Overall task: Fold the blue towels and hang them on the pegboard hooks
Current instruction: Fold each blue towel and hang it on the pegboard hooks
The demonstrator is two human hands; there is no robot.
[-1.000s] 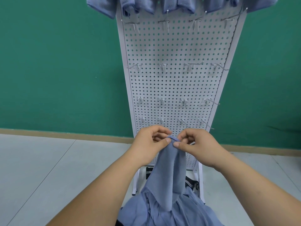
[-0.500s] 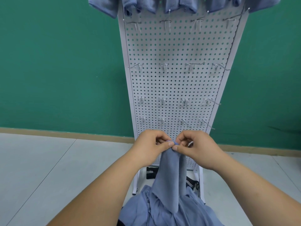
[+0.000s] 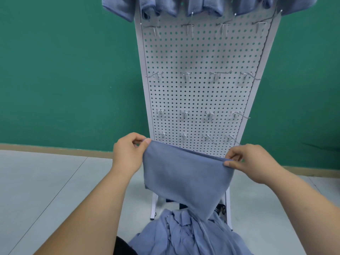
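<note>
Two hands stretch one blue towel (image 3: pixel 185 177) flat before the pegboard (image 3: pixel 200 52).

Head view: the left hand (image 3: pixel 128 153) pinches the cloth's upper corner at 9 o'clock between thumb and forefinger, and the right hand (image 3: pixel 253 162) pinches the opposite corner at 3 o'clock the same way, other fingers curled. The cloth hangs spread between them, its lower tip reaching the heap (image 3: pixel 184 236) of loose towels at 6 o'clock. At 12 o'clock, hung towels (image 3: pixel 161 6) fill the board's top edge; rows of bare hooks (image 3: pixel 186 76) sit below. Folding looks to be the step in hand, since the top edge seems doubled. Next, the corners likely need bringing together, then the fold draping over a free hook.
</note>
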